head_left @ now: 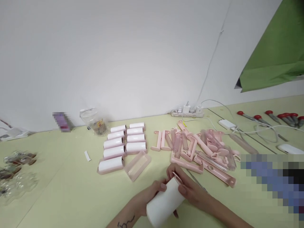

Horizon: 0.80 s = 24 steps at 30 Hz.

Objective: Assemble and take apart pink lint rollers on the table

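Note:
A white roll (165, 202) is held near the front edge of the view. My left hand (152, 194) wraps round its left side, thumb on top. My right hand (186, 186) grips the far right end, where a thin pink piece (177, 177) shows at the roll's rim. Beyond my hands, two columns of white rolls in pink holders (114, 152) lie on the table, with an open, see-through pink cover (137, 165) beside them. To the right lies a pile of pink plastic parts (211, 167) and clear tubes.
A power strip (187, 113) with plugs and cables stands against the wall. Red-tipped tools (257, 117) lie at the far right, a clear bag (95, 122) at the back left, and clear plastic items (19, 183) at the left. A white strip (87, 155) lies left of the rolls.

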{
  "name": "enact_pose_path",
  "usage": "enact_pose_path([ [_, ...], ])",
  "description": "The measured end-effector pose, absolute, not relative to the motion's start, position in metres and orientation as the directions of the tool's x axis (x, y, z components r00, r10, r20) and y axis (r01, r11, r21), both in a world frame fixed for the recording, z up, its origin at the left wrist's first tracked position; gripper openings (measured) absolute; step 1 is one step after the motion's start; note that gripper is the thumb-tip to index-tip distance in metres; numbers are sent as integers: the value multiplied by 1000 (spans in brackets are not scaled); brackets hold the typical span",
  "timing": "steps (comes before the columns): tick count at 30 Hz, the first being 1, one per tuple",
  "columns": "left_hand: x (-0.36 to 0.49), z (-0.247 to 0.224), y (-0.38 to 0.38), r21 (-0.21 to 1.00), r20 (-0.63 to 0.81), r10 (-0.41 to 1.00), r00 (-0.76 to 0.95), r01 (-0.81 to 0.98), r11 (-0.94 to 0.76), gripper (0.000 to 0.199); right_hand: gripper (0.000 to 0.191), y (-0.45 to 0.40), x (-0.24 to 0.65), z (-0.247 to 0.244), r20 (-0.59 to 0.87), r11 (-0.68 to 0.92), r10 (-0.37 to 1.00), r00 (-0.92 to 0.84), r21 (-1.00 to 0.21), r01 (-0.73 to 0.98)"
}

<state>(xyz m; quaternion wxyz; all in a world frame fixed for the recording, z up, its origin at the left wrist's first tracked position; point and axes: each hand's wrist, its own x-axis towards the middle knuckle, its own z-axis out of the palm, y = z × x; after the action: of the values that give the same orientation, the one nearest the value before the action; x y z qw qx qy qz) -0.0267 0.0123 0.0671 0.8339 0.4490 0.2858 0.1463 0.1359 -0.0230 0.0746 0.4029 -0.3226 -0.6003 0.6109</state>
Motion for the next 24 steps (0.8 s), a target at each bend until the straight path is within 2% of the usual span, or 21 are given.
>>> enact_pose_path([
  [1, -29, 70, 16, 872, -337, 539, 772, 41, 487, 37, 44, -23, 134, 73, 103, 66, 895, -434, -993, -100],
  [3, -34, 82, 23, 942, -293, 592, 751, 121, 312, 33, 43, -22, 133, 72, 142, 158, 935, -324, -987, 22],
  [5, -39, 94, 26, 971, -156, 711, 685, 240, -18, 30, 43, -22, 132, 72, 197, 234, 960, -197, -955, 183],
  [7, -41, 101, 23, 859, 59, 789, 612, 372, -353, 31, 42, -23, 129, 72, 221, 246, 968, -119, -931, 269],
  [10, -38, 98, 15, 629, 339, 760, 555, 468, -621, 45, 42, -28, 125, 70, 115, 148, 983, -141, -954, 259],
  [11, -37, 95, 12, 585, 377, 738, 560, 473, -659, 51, 41, -30, 124, 70, 64, 105, 984, -164, -961, 257],
  [13, -34, 90, 8, 562, 364, 733, 574, 493, -665, 50, 37, -34, 124, 69, -27, 36, 974, -225, -962, 270],
  [18, -32, 89, 3, 548, 285, 797, 532, 592, -591, 24, 26, -32, 134, 76, -162, -25, 903, -397, -944, 328],
  [20, -32, 91, 2, 550, 298, 792, 533, 582, -599, 25, 25, -28, 139, 78, -155, 7, 897, -415, -932, 362],
  [24, -33, 95, -1, 561, 313, 775, 549, 551, -617, 33, 31, -21, 142, 76, -17, 142, 944, -330, -880, 453],
])
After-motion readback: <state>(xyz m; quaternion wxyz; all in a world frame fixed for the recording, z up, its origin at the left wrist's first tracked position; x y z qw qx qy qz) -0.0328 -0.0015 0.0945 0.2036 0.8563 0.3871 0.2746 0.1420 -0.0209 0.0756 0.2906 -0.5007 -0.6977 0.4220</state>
